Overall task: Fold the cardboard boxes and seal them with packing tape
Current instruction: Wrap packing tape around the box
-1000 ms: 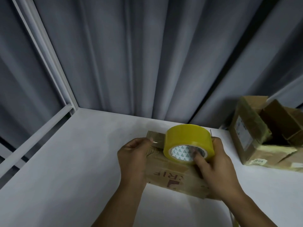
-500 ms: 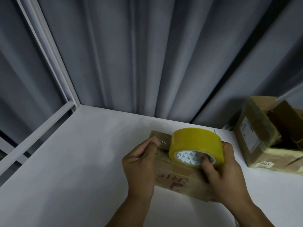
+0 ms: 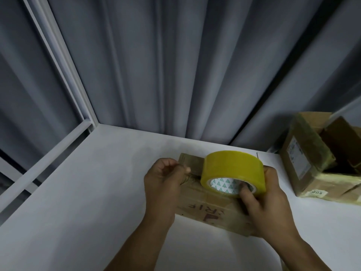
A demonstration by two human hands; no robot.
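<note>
1 change: left grip (image 3: 166, 180) now pinches our tape end (image 3: 195, 174), 9 o'clock of the roll (image 3: 232, 169) our right grip (image 3: 263, 204) holds; sealing can begin.

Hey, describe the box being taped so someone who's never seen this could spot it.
On the white table before the grey curtain, look between the left hand and right hand. The low cardboard box there sits under the yellow tape roll and shows red lettering, unlike the taller open box at the right edge.

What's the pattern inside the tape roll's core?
The core shows green triangles on white; head view.
</note>
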